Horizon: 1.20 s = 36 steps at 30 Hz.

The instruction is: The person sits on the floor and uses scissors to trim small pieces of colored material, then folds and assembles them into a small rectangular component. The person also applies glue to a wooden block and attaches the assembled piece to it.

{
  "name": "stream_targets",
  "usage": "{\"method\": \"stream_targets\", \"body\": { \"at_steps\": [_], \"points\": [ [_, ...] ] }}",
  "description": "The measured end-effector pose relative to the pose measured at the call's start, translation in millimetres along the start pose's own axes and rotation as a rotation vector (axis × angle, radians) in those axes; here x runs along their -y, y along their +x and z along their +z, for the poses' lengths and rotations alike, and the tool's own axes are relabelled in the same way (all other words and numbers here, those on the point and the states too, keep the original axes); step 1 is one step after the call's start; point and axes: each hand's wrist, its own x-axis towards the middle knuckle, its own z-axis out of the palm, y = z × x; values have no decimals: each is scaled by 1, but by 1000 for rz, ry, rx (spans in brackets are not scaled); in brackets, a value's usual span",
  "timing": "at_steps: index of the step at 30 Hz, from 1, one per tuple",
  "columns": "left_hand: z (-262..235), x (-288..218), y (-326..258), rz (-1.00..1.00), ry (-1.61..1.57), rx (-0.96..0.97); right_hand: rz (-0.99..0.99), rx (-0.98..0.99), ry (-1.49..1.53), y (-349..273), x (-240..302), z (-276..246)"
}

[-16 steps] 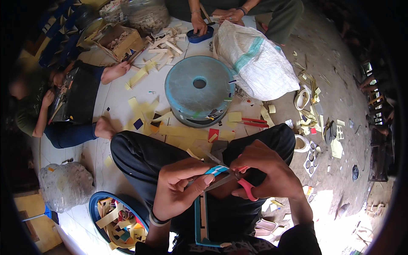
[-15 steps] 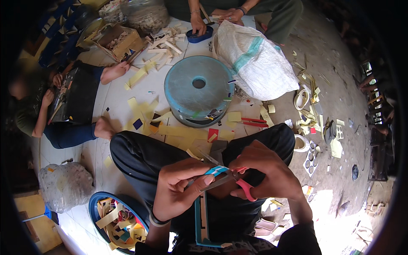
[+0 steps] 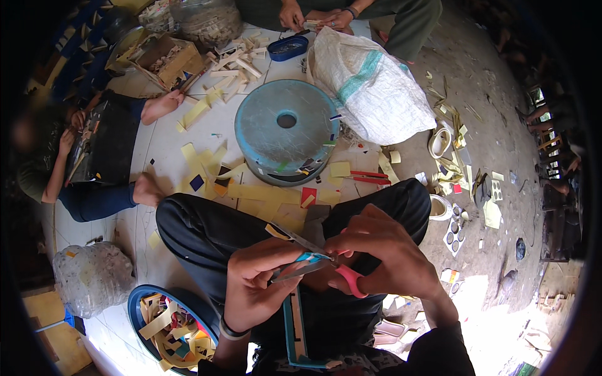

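Observation:
My right hand (image 3: 395, 260) has its thumb and fingers in the pink handles (image 3: 351, 281) of a pair of scissors, whose blades (image 3: 300, 237) stand apart and point toward my left hand. Between the blades is a small blue-and-white strip (image 3: 311, 257). My left hand (image 3: 257, 282) pinches that strip between thumb and fingers, partly hiding it. In my lap, below both hands, lies an L-shaped teal-edged piece with a cream middle (image 3: 300, 326).
A round grey-blue upturned tub (image 3: 266, 113) stands ahead, with red-handled scissors (image 3: 369, 177) and yellow paper scraps (image 3: 263, 194) near it. A white sack (image 3: 376, 94) is beyond. A blue scrap basin (image 3: 141, 313) sits at left. Two co-workers sit nearby.
The scissor blades have spread wider, and the strip has turned between them. At the top, a co-worker's hand has left the blue oval tray. The whole view has shifted slightly.

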Motion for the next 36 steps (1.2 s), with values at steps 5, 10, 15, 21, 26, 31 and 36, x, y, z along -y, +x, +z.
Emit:
{"method": "stream_targets", "body": {
  "at_steps": [5,10,15,21,26,31,36],
  "points": [
    [0,1,0,21,3,-8,2,-14,-19,2,2,2],
    [7,0,3,45,-12,-63,-30,-57,-50,0,2,1],
    [9,-3,6,50,52,-65,-27,-36,-9,-1,1,0],
    [6,0,2,65,60,-49,-18,-12,-41,-3,0,-1],
    [11,1,-4,37,-140,-100,3,20,-137,-7,-2,-5],
    [9,1,-3,-6,-55,-58,16,48,-266,-10,3,-12],
    [8,5,2,17,-17,-26,-22,-12,-190,-5,2,-12]
  ]
}}
